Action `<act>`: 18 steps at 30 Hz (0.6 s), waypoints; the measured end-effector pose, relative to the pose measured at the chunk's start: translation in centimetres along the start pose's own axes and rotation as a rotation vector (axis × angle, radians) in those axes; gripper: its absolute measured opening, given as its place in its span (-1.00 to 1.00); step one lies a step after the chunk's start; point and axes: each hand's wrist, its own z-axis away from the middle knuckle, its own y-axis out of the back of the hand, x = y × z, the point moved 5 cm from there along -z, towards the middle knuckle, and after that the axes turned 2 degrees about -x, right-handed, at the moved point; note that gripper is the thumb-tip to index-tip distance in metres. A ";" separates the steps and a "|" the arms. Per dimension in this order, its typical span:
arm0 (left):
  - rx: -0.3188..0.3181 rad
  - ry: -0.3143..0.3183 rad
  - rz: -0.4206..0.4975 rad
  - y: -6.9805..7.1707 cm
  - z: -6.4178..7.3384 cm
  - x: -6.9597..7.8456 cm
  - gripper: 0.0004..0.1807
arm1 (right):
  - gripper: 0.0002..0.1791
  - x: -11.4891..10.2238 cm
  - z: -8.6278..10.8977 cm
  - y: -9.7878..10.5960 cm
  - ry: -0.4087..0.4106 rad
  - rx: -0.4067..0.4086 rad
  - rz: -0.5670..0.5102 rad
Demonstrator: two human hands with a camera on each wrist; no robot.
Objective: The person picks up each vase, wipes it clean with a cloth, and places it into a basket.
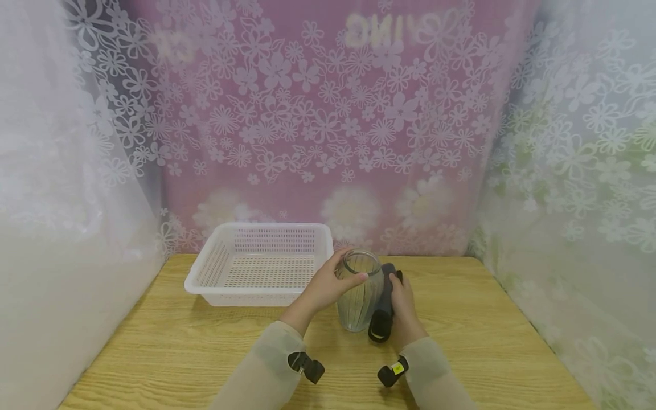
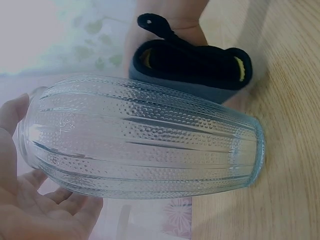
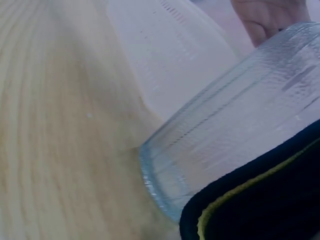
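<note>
A clear ribbed glass vase [image 1: 360, 296] stands on the table with its mouth up. My left hand [image 1: 330, 282] grips it near the neck, the thumb on the near side and the fingers on the far side. Close against the vase's right side is a dark folded fabric piece [image 1: 383, 310], which my right hand [image 1: 403, 299] holds. In the left wrist view this fabric piece [image 2: 190, 70] shows a hollow black inside, yellow edging and a small tab with a hole. The vase [image 3: 235, 125] partly hides my left hand in the right wrist view.
A white perforated plastic basket [image 1: 258, 300] stands left of the vase at the back of the wooden table [image 1: 169, 353]. Flower-patterned translucent curtains [image 1: 328, 125] hang behind the table and along both sides.
</note>
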 end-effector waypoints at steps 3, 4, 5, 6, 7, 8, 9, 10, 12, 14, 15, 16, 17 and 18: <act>0.002 0.003 -0.003 0.0 0.1 0.1 -0.10 | -0.41 -0.8 0.4 0.2 0.015 0.000 0.012; 0.003 0.004 -0.004 0.1 0.1 0.1 -0.11 | -0.41 -1.2 0.6 0.3 0.020 -0.002 0.009; 0.003 0.007 -0.006 0.1 0.1 0.1 -0.10 | -0.40 -1.5 0.8 0.3 0.028 -0.003 0.008; 0.003 0.004 -0.004 0.1 0.1 0.1 -0.10 | -0.40 -1.9 1.0 0.3 0.034 -0.004 0.005; 0.002 0.007 -0.004 0.1 0.1 0.0 -0.10 | -0.38 -2.2 1.2 0.3 0.044 -0.003 0.004; 0.001 0.009 -0.005 0.0 0.1 0.0 -0.09 | -0.37 -2.6 1.4 0.3 0.055 -0.001 -0.002; 0.000 0.008 -0.004 0.0 0.1 0.0 -0.09 | -0.36 -3.0 1.6 0.3 0.065 0.000 -0.006; 0.000 0.007 -0.006 0.0 0.1 0.0 -0.09 | -0.35 -3.3 1.8 0.3 0.078 0.003 -0.003; 0.001 0.004 -0.008 0.0 0.1 0.0 -0.08 | -0.35 -4.1 2.1 0.2 0.118 0.013 0.004; 0.000 0.002 -0.012 0.0 0.1 0.0 -0.08 | -0.34 -4.9 2.4 0.1 0.154 0.021 0.022; 0.000 0.001 -0.012 0.0 0.1 0.0 -0.08 | -0.33 -5.3 2.5 0.1 0.177 0.030 0.034; 0.000 0.000 -0.013 0.0 0.1 0.0 -0.08 | -0.33 -5.6 2.7 0.1 0.201 0.037 0.042; 0.000 0.000 -0.013 0.0 0.1 0.0 -0.08 | -0.32 -6.0 2.8 0.1 0.221 0.041 0.047; 0.000 0.000 -0.014 0.0 0.1 0.0 -0.08 | -0.30 -6.3 3.0 0.0 0.236 0.042 0.052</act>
